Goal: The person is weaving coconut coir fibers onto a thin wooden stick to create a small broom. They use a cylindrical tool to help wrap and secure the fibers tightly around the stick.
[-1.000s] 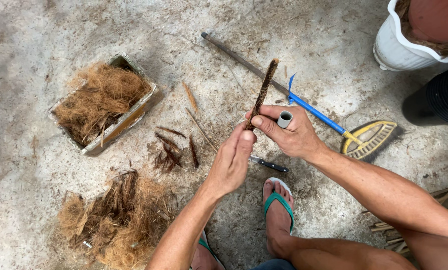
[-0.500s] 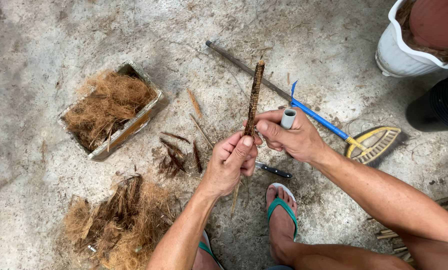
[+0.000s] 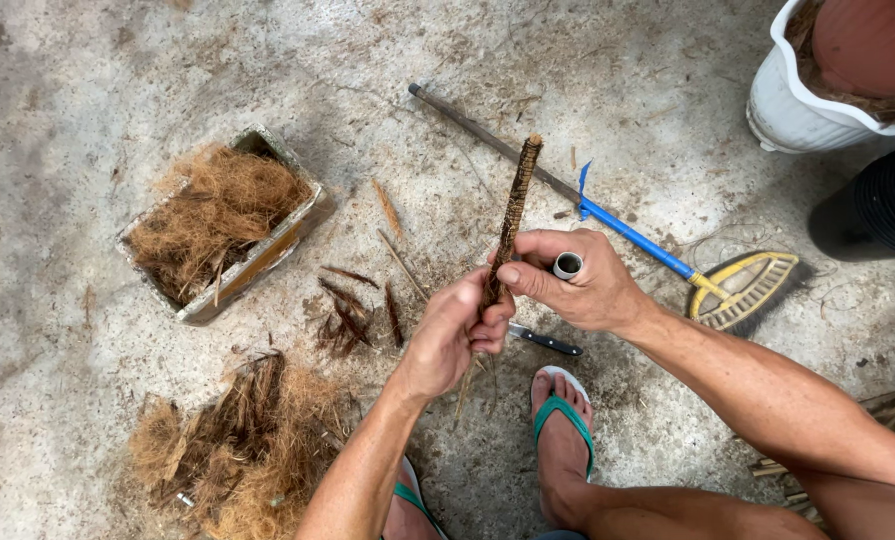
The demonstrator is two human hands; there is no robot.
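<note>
Head view, looking straight down at a concrete floor (image 3: 118,80). Both hands meet on a fibre-wrapped stick (image 3: 513,215), held near upright and tilted slightly right at the top. Left hand (image 3: 448,335) is curled closed around the stick's lower end, thumb and fingers pinching the wrap, probably to keep the fibre tight. Right hand (image 3: 583,285) pinches the stick just above with thumb and forefinger, and a small grey tube (image 3: 568,265) sits tucked in that same grip, open end up; likely parked there so the hand stays free.

Around them: a shallow box of loose brown fibre (image 3: 218,225) to the left, a bigger fibre pile (image 3: 233,440) near the left forearm, dark husk strips (image 3: 348,315) between. A black-handled knife (image 3: 543,340) lies on the floor just under the hands. A rake with blue handle and yellow head (image 3: 668,255) runs diagonally behind.

Hard to read: the stick's bottom end is covered by the left hand, so wrap progress there is unclear. White pot (image 3: 798,100) is cropped by the frame corner. The left sandalled foot is mostly cut off at the bottom edge.
</note>
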